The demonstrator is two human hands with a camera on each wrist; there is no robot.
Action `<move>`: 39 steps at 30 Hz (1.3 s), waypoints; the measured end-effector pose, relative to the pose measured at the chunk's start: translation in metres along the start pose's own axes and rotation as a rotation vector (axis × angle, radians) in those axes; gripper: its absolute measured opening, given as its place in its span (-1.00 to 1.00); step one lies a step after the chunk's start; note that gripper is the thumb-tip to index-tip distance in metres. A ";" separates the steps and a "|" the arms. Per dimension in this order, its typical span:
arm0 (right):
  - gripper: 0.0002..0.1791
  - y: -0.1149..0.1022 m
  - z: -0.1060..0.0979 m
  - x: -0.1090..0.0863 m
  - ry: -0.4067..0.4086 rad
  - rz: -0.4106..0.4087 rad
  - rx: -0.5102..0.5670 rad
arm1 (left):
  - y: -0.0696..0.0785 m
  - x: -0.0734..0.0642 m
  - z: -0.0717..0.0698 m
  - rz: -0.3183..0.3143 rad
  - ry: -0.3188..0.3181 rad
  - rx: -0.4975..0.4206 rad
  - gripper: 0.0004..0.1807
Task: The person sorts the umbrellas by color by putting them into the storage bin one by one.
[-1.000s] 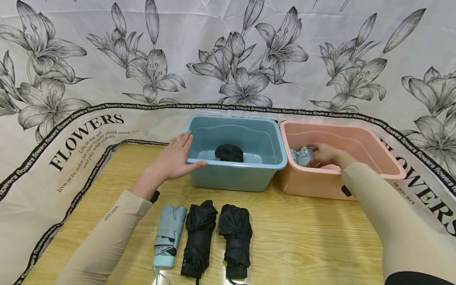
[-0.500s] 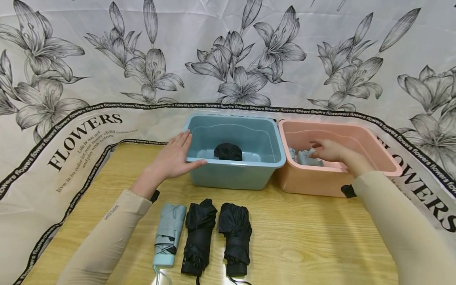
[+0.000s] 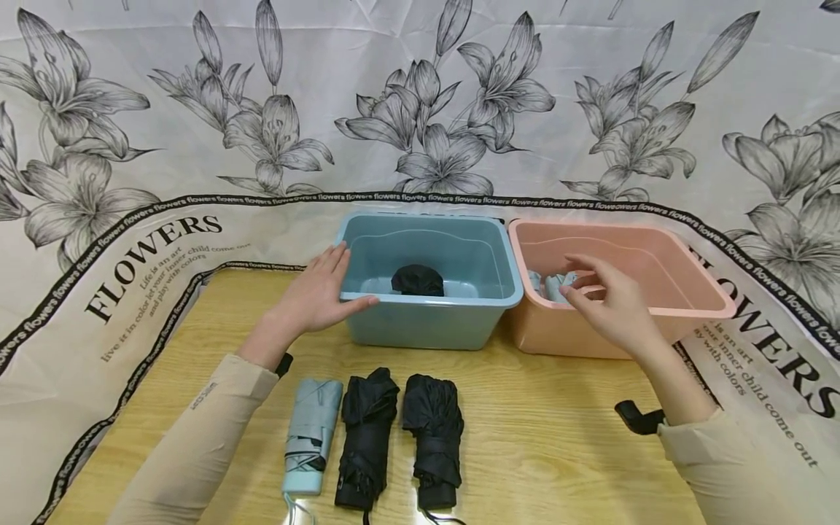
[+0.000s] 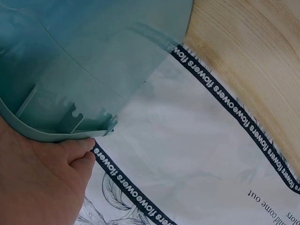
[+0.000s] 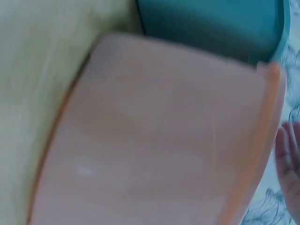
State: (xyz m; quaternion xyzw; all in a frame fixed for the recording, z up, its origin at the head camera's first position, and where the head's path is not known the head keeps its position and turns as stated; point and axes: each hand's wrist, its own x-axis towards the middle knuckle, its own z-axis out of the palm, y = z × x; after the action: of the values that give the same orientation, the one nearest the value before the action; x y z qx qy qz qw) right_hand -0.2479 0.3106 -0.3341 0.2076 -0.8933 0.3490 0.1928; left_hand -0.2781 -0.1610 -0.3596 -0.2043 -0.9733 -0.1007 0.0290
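My left hand point(image 3: 313, 297) rests on the left corner of the blue bin point(image 3: 426, 326), fingers straight and thumb along its front rim. In the left wrist view, its fingers point(image 4: 77, 151) touch the outside of that rim. A folded black umbrella point(image 3: 418, 281) lies in this bin. Above the front rim of the pink bin point(image 3: 564, 333) my right hand point(image 3: 615, 306) is held with loosely bent fingers and nothing in them. Light-blue folded umbrella fabric point(image 3: 556, 286) shows inside the pink bin beside those fingertips, partly hidden by rim and hand.
On the wooden table point(image 3: 538, 437), in front of the bins, lie a light-blue folded umbrella point(image 3: 311, 426), a black umbrella point(image 3: 367, 437) and another black umbrella point(image 3: 433, 437), side by side. A flower-printed cloth point(image 3: 289, 233) hangs behind the bins, which stand against each other.
My right hand has let go of the light-blue umbrella in the pink bin, lifted, and drawn back towards me over the front rim. The left hand stays in place.
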 end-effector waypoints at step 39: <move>0.20 -0.079 0.176 -0.098 -0.705 0.210 0.195 | 0.000 -0.001 0.001 -0.004 0.004 -0.005 0.23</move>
State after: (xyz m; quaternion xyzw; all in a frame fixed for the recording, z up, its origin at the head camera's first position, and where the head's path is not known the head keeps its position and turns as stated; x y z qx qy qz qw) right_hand -0.1606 0.1572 -0.4588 0.2396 -0.8839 0.3572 -0.1837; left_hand -0.2775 -0.1606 -0.3605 -0.2022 -0.9733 -0.1039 0.0304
